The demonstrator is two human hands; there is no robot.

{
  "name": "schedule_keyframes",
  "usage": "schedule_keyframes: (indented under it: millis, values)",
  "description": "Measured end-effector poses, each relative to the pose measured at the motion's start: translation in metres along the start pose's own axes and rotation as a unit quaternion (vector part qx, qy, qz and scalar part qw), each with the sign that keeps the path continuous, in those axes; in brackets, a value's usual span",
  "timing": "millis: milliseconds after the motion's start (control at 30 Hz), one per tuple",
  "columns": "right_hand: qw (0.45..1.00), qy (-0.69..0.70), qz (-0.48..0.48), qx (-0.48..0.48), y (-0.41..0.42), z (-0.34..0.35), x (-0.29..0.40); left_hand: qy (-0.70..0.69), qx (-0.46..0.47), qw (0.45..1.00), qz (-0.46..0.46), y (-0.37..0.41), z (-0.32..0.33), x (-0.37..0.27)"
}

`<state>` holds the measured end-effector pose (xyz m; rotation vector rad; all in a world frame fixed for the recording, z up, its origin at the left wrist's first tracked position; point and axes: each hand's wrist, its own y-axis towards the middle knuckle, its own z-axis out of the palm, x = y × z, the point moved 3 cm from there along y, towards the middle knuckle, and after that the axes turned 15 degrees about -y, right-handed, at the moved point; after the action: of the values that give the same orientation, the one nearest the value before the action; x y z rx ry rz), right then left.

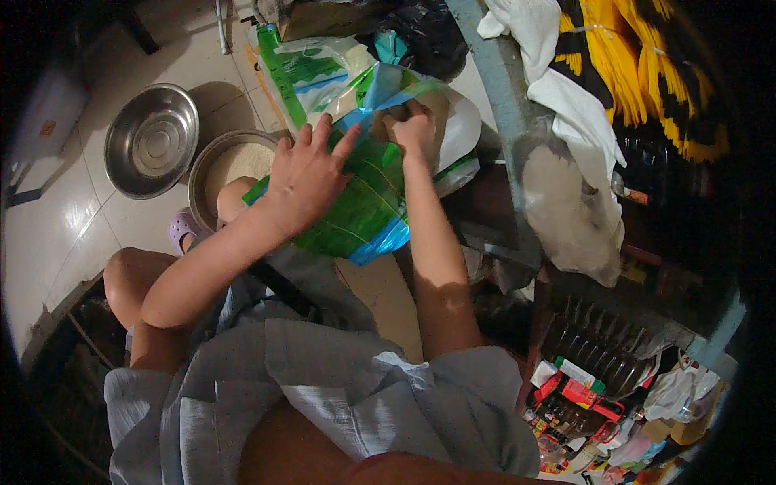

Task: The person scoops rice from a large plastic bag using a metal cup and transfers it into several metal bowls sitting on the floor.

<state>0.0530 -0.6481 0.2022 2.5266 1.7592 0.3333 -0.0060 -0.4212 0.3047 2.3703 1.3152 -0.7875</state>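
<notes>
In front of me lies a green, blue and clear plastic bag (364, 206), crumpled across the space by my knees. My left hand (309, 163) rests on its upper side with the fingers spread. At the wide mouth of the bag is my right hand (414, 128), its fingers curled by the brownish inner side; what they touch is partly hidden. To the left, a metal bowl (197, 176) contains pale, rice-like grains (233, 167). My left forearm passes close to that bowl, and a knee covers part of its rim.
A shiny steel basin (151, 142) sits on the tiled floor (73, 206). A black plastic bag (424, 36) lies beyond the green one. On the right, a blue-grey frame (494, 91) carries white cloth (570, 109). Packets and bottles (576, 388) crowd the lower right.
</notes>
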Motion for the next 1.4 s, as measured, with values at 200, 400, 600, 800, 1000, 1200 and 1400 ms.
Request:
schedule_keyframes:
  millis: [200, 400, 600, 800, 1000, 1200, 1400]
  values:
    - [0.867, 0.401, 0.232, 0.185, 0.003, 0.040, -0.053, 0.014, -0.018, 0.999, 0.039, -0.011, 0.007, -0.006]
    - [0.711, 0.588, 0.305, 0.234, -0.010, 0.029, -0.055, 0.028, -0.023, 0.998, 0.050, -0.013, 0.007, -0.014]
    - [0.609, 0.691, 0.314, 0.229, -0.024, -0.012, -0.036, 0.046, -0.037, 0.986, 0.157, 0.013, 0.005, -0.038]
    - [0.615, 0.699, 0.302, 0.206, -0.027, -0.019, -0.033, 0.059, 0.063, 0.983, 0.159, 0.023, 0.024, -0.034]
    - [0.599, 0.677, 0.392, 0.173, -0.029, -0.025, -0.038, 0.125, 0.118, 0.976, 0.134, 0.025, 0.029, -0.029]
    - [0.588, 0.704, 0.371, 0.142, -0.035, -0.032, -0.037, 0.135, 0.109, 0.976, 0.132, 0.030, 0.029, -0.031]
    - [0.575, 0.725, 0.360, 0.124, -0.044, -0.054, -0.027, 0.122, 0.084, 0.980, 0.131, 0.031, 0.033, -0.023]
